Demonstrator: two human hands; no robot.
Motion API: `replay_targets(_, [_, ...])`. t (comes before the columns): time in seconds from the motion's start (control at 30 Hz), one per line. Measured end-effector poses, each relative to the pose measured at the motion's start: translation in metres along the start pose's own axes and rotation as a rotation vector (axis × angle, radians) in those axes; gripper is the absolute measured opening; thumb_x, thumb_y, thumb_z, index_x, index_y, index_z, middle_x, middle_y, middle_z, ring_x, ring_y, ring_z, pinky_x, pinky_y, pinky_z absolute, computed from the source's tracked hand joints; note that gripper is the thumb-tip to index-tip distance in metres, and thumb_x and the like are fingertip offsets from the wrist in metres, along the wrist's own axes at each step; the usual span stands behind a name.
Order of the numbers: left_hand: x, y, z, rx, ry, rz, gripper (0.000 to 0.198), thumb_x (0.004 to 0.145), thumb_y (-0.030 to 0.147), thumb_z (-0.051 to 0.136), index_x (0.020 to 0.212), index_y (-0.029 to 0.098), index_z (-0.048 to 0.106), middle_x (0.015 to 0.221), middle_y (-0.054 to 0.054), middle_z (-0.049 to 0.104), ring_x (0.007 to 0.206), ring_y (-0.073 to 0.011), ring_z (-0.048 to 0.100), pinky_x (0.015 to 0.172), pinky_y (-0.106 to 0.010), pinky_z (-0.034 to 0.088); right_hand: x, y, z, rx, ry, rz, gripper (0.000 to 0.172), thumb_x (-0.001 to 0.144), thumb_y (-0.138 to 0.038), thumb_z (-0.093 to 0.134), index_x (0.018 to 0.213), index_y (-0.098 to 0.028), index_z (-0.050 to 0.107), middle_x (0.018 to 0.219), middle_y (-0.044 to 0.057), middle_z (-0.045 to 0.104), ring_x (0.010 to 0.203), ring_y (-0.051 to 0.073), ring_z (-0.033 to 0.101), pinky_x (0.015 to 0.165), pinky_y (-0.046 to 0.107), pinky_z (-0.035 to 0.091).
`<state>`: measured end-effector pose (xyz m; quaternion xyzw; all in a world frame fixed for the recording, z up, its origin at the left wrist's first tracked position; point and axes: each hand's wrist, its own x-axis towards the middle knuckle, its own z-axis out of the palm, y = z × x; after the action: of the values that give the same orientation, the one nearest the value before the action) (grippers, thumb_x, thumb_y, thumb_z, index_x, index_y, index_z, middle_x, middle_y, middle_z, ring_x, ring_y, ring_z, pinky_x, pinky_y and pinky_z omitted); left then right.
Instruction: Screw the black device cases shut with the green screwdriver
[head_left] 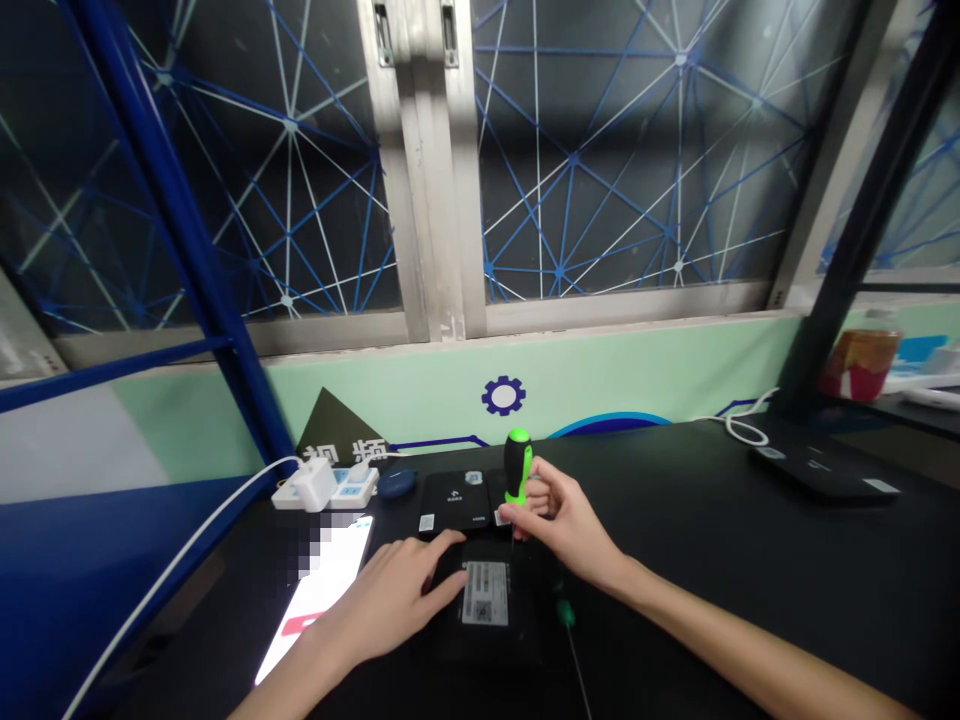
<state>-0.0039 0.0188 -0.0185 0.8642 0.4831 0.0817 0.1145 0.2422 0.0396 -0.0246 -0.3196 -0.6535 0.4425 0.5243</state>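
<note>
Lime-green and black, a screwdriver stands nearly upright at lower centre of the frame, pinched low on its handle by the right hand. Its shaft runs down to the upper right part of a black box, which lies label side up on the bench; whether the tip sits in a screw cannot be told. The left hand is spread and grips nothing, its fingertips bracing the box. The step looks like driving or loosening a screw; the next move seems to call for a square tip, a steady turn and a firm brace. The silver label bears a square code and print too small to read. Behind, another black box carries an illegible white logo. Wall lettering at centre left reads 视频, the first character partly covered.
</note>
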Motion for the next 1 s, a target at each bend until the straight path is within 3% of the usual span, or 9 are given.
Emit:
replay_targets(0.1, [0.000, -0.001, 0.000, -0.005, -0.001, 0.000, 0.042, 0.099, 0.056, 0.038, 0.133, 0.035, 0.051, 0.078, 0.001, 0.061, 0.080, -0.0238, 0.060, 0.066, -0.030, 0.037, 0.000, -0.002, 0.001, 0.009, -0.015, 0.007, 0.038, 0.081, -0.040, 0.076, 0.099, -0.020, 0.049, 0.072, -0.002, 0.064, 0.056, 0.012, 0.061, 0.055, 0.025, 0.050])
replay_targets(0.3, [0.001, -0.002, 0.002, 0.004, 0.007, 0.007, 0.040, 0.099, 0.055, 0.039, 0.133, 0.036, 0.050, 0.078, 0.001, 0.061, 0.080, -0.0238, 0.059, 0.065, -0.029, 0.036, -0.003, -0.012, 0.002, 0.035, -0.079, -0.020, 0.027, 0.094, -0.043, 0.058, 0.092, -0.016, 0.057, 0.074, 0.003, 0.065, 0.060, 0.012, 0.060, 0.060, 0.025, 0.051])
replay_targets(0.43, [0.000, -0.001, 0.002, 0.003, 0.006, 0.010, 0.041, 0.099, 0.054, 0.040, 0.133, 0.034, 0.051, 0.076, 0.001, 0.060, 0.078, -0.0231, 0.060, 0.065, -0.029, 0.036, -0.002, -0.008, 0.002, 0.046, -0.054, -0.002, 0.027, 0.090, -0.042, 0.065, 0.091, -0.017, 0.056, 0.073, 0.003, 0.066, 0.058, 0.012, 0.061, 0.057, 0.025, 0.052])
replay_targets(0.7, [0.001, -0.001, 0.001, 0.004, 0.014, 0.010, 0.044, 0.099, 0.056, 0.038, 0.133, 0.032, 0.052, 0.077, 0.000, 0.061, 0.078, -0.0231, 0.060, 0.065, -0.029, 0.038, -0.002, -0.005, 0.003, 0.018, -0.028, -0.004, 0.036, 0.080, -0.035, 0.078, 0.088, -0.022, 0.046, 0.061, -0.008, 0.055, 0.052, 0.012, 0.062, 0.050, 0.022, 0.050])
replay_targets(1.0, [0.001, 0.000, 0.001, 0.005, 0.018, 0.013, 0.041, 0.099, 0.054, 0.040, 0.131, 0.034, 0.053, 0.074, 0.002, 0.060, 0.077, -0.0229, 0.061, 0.065, -0.029, 0.038, -0.004, -0.010, 0.001, -0.003, -0.019, -0.087, 0.022, 0.097, -0.040, 0.055, 0.097, -0.018, 0.056, 0.073, 0.001, 0.065, 0.055, 0.011, 0.060, 0.053, 0.023, 0.049])
